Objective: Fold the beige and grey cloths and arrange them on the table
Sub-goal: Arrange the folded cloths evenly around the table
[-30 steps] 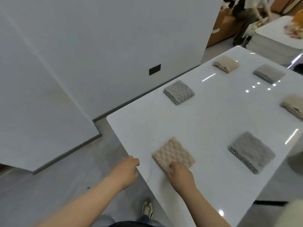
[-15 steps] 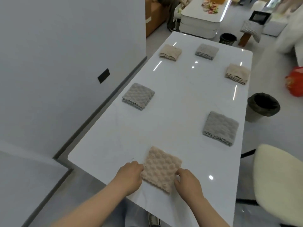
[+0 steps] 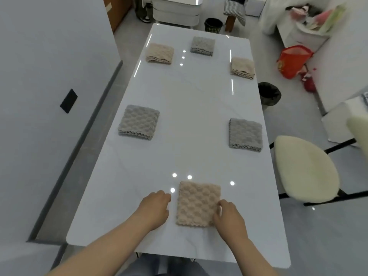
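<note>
Table (image 3: 189,116): standing long, white and glossy, reflecting lamps as small bright dots and lines.
Near beige cloth (image 3: 198,204): lying folded in a square at the near end of the table, between the two hands.
Left hand (image 3: 153,210): resting on the table just beside the cloth's left edge, fingers curled in, holding nothing.
Right hand (image 3: 229,218): gripping the cloth's right edge close to the front corner, fingers curled on it.
Grey cloths: lying folded, one at mid left (image 3: 139,122), one at mid right (image 3: 245,134), one at the far end (image 3: 202,45).
Other beige cloths: lying folded at far left (image 3: 160,53) and far right (image 3: 242,67).
Room: white wall (image 3: 49,56) with black plate (image 3: 68,100) running along the left. Cream chair (image 3: 304,168) standing at the right. Dark bin (image 3: 268,93) and red bag (image 3: 292,61) sitting on the floor behind it.
</note>
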A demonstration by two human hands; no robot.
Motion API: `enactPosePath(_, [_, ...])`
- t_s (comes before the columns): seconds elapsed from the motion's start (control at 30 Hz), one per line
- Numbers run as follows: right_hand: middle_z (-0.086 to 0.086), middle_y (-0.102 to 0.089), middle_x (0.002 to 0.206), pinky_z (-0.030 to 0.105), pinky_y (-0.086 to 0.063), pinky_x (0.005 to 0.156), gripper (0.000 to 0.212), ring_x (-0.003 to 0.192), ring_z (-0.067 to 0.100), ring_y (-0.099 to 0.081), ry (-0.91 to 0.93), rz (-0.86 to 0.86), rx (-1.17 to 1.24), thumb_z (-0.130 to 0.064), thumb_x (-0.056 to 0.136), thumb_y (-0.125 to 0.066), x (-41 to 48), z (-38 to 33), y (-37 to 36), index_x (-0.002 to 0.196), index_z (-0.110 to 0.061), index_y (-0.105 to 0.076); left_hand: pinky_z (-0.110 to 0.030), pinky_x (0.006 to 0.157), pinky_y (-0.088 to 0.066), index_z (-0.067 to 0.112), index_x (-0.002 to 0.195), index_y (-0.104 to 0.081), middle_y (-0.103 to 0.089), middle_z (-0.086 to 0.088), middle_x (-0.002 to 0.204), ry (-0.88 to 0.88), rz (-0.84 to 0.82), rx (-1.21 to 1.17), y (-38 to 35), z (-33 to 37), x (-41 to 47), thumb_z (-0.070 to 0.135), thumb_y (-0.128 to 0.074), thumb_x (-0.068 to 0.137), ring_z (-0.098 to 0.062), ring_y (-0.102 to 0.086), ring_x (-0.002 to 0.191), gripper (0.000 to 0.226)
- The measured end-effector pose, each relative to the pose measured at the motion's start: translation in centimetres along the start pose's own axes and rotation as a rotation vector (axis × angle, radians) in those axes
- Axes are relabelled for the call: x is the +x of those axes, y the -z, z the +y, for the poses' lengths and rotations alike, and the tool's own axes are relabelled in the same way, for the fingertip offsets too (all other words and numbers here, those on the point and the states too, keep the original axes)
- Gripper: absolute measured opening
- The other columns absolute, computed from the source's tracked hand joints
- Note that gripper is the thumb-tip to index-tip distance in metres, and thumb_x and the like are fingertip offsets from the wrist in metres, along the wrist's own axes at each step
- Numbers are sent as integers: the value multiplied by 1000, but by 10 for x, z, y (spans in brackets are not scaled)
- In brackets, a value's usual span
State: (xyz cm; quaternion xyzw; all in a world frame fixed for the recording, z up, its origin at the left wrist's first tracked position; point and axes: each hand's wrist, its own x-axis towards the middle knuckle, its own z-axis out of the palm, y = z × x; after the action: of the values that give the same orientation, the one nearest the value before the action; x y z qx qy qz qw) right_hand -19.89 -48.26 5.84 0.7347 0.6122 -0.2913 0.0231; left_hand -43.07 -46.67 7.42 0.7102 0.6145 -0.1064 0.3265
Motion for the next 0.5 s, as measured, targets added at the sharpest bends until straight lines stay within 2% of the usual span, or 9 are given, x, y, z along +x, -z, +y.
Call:
enactPosePath(0.33, [7, -56, 111, 32, -49, 77, 31, 98, 23, -59, -55, -49, 179, -20, 94, -49, -1, 10, -4, 124, -13, -43, -30, 89, -44, 15, 131, -42, -50, -6, 124, -35, -42, -58, -18, 8, 6, 21, -43, 95, -21, -51, 109, 36])
enactPosePath(0.5, [-1, -51, 98, 31, -50, 68, 39, 81, 18, -58, -55, -59, 263, -14, 90, -49, 5, 8, -5, 128, -14, -40, -29, 91, -43, 20, 144, -27, -45, -6, 132, -48, -7, -134, -22, 14, 8, 25, -46, 94, -22, -51, 113, 53])
